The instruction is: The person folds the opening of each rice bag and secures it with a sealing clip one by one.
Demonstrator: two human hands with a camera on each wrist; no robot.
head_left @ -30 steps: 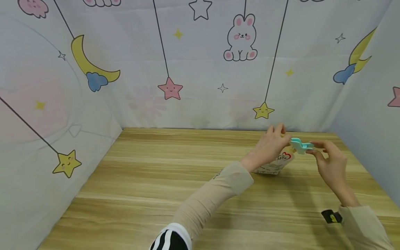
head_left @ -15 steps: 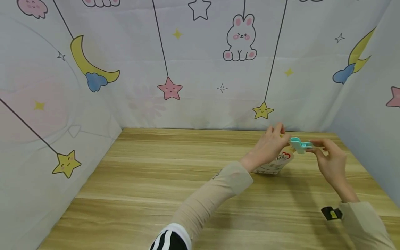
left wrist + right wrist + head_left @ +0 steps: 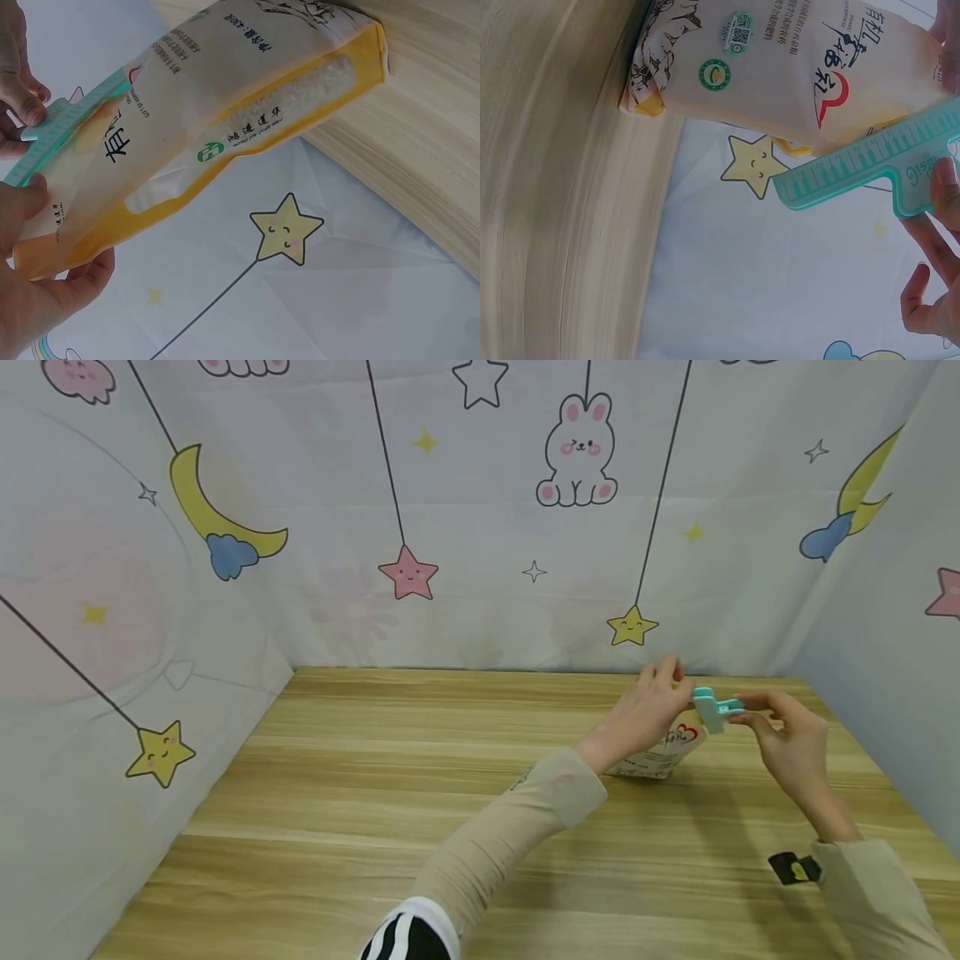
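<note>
A printed plastic bag of white grains [image 3: 180,97] with a clear side window and yellow edges stands tilted on the table, at the back right in the head view. My left hand [image 3: 645,710] pinches its top corner between thumb and fingers, as the left wrist view shows. With thumb and fingers, my right hand [image 3: 795,747] holds a turquoise bag clip [image 3: 712,710] by its handles. The clip's long ridged bar [image 3: 855,165] lies across the upper part of the bag, beside the left hand's fingertips; one end sticks out past the bag's edge in the right wrist view.
The wood-grain table [image 3: 375,793] stretches to the left and front of the hands. Behind it hangs a white cloth backdrop [image 3: 480,527] printed with stars, moons and a rabbit, with cloth side walls left and right.
The clip has shifted a little to the left and turned, so its long bar shows more broadside. My right hand moved slightly left with it; the left hand and bag stay nearly still.
</note>
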